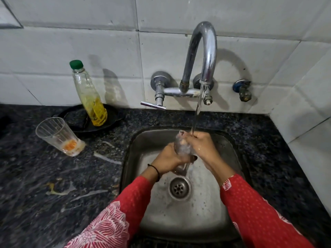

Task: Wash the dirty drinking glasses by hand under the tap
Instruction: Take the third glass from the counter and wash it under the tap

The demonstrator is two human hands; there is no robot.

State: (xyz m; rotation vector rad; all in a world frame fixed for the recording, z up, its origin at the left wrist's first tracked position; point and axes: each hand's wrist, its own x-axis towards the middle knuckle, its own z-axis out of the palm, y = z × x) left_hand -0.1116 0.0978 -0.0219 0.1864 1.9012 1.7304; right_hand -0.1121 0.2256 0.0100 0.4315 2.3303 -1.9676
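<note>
A clear drinking glass (182, 146) is held over the steel sink (231, 153), its mouth tilted up toward the running stream from the tap (206, 56). My left hand (170, 158) grips its lower part. My right hand (200, 145) is wrapped round its upper side, with the water falling on its fingers. A second glass (57, 135) with orange residue at its bottom stands on the dark counter to the left of the sink.
A plastic bottle (89, 97) with a green cap and yellow liquid stands on a black dish (111, 119) by the wall. The tap lever (153, 105) juts out at the left. The counter (53, 176) is wet, with a yellow smear. The drain (180, 187) is uncovered.
</note>
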